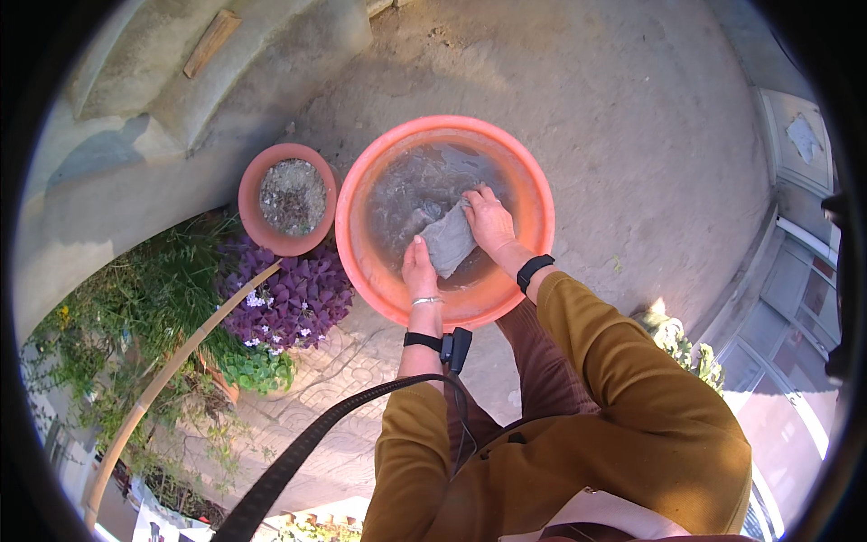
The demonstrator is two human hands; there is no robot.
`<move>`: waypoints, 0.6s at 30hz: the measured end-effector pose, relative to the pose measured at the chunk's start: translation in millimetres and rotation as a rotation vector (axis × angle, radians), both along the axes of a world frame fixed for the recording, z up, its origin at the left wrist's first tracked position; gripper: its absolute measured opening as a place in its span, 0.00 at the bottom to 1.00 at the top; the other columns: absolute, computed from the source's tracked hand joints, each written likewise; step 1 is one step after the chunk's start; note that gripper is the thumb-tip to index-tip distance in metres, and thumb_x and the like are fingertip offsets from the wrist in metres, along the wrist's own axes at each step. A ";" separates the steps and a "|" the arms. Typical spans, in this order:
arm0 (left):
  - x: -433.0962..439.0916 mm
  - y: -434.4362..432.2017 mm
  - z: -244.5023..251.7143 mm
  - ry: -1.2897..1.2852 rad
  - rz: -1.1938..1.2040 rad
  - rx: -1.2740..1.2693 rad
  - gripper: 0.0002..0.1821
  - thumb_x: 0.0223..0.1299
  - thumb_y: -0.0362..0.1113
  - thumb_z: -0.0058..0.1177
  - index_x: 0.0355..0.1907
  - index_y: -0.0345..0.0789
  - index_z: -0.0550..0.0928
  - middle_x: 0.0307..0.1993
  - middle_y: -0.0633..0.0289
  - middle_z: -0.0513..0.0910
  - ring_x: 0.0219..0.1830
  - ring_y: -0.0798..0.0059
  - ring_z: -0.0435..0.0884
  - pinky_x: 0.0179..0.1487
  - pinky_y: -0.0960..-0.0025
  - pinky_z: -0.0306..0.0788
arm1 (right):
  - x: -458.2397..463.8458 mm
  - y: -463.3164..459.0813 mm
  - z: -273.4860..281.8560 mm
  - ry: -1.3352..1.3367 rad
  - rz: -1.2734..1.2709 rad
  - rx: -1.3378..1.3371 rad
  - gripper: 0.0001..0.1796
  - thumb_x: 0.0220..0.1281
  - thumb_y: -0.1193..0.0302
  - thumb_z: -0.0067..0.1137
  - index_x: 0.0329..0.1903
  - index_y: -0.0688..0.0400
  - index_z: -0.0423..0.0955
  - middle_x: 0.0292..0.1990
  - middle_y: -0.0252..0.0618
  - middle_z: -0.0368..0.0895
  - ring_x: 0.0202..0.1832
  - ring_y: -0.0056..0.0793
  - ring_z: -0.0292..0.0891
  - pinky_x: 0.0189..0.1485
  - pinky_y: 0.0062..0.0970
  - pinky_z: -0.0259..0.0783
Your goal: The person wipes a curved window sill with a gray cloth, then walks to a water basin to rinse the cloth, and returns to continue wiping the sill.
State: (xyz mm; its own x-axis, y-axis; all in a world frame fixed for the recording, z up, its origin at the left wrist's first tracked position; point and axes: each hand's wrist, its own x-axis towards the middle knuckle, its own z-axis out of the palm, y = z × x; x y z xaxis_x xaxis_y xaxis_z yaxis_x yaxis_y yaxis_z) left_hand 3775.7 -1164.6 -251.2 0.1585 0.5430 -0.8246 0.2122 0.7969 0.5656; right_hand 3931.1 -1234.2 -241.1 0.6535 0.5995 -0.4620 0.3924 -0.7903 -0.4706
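In front of me stands a round orange-red basin (530, 169) holding murky grey water (399, 186). Between my hands is a wet grey cloth (450, 242), spread over the water. My left hand (418, 267) grips the cloth's left edge, its thumb lying on top. The upper right corner of the cloth is under the fingers of my right hand (489, 217), which hold it there; some fingertips are hidden. A little wrinkled, bubbly material shows in the water just left of the cloth.
Left of the basin sits a terracotta-coloured pot (252, 196) filled with soil. Below it grow purple-leaved plants (288, 291) with pale flowers. A bamboo pole (179, 356) slants across the greenery. A wood piece (212, 43) rests on a concrete ledge. A black cable (325, 423) crosses near my left forearm.
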 end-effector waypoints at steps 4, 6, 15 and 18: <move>-1.0 2.0 8.7 0.035 0.010 -0.076 0.42 0.68 0.62 0.50 0.76 0.44 0.57 0.71 0.65 0.63 0.68 0.66 0.67 0.60 0.64 0.70 | -17.6 -0.2 -10.5 -0.032 -0.191 -0.005 0.38 0.62 0.63 0.64 0.73 0.48 0.59 0.71 0.60 0.52 0.67 0.63 0.60 0.66 0.52 0.67; 0.8 -2.6 8.0 0.036 0.055 -0.271 0.50 0.68 0.66 0.49 0.79 0.38 0.48 0.74 0.55 0.58 0.75 0.58 0.57 0.73 0.55 0.57 | -45.2 8.4 -14.6 0.106 -0.112 0.092 0.36 0.60 0.66 0.65 0.71 0.46 0.63 0.67 0.62 0.57 0.63 0.63 0.66 0.65 0.47 0.69; -22.0 18.7 -21.7 -0.530 0.252 -0.319 0.36 0.68 0.66 0.48 0.66 0.41 0.69 0.55 0.60 0.78 0.54 0.63 0.79 0.57 0.57 0.74 | -88.4 15.6 47.7 0.277 0.109 0.541 0.14 0.60 0.64 0.64 0.46 0.55 0.77 0.40 0.44 0.81 0.42 0.48 0.81 0.43 0.41 0.78; -13.9 12.2 -20.0 -0.613 0.239 -0.425 0.33 0.70 0.64 0.48 0.64 0.38 0.71 0.55 0.59 0.79 0.52 0.64 0.80 0.56 0.59 0.75 | -77.7 26.0 47.5 0.134 0.124 0.455 0.13 0.64 0.60 0.61 0.42 0.55 0.74 0.40 0.45 0.81 0.42 0.48 0.81 0.41 0.43 0.78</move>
State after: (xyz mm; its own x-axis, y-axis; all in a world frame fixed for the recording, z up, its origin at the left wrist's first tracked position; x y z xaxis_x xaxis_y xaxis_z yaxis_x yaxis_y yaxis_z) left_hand 3761.8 -1152.4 -271.1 0.5715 0.2770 -0.7724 -0.2442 0.9561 0.1622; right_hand 3853.4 -1208.2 -193.5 0.5170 0.8298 -0.2100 0.3833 -0.4438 -0.8100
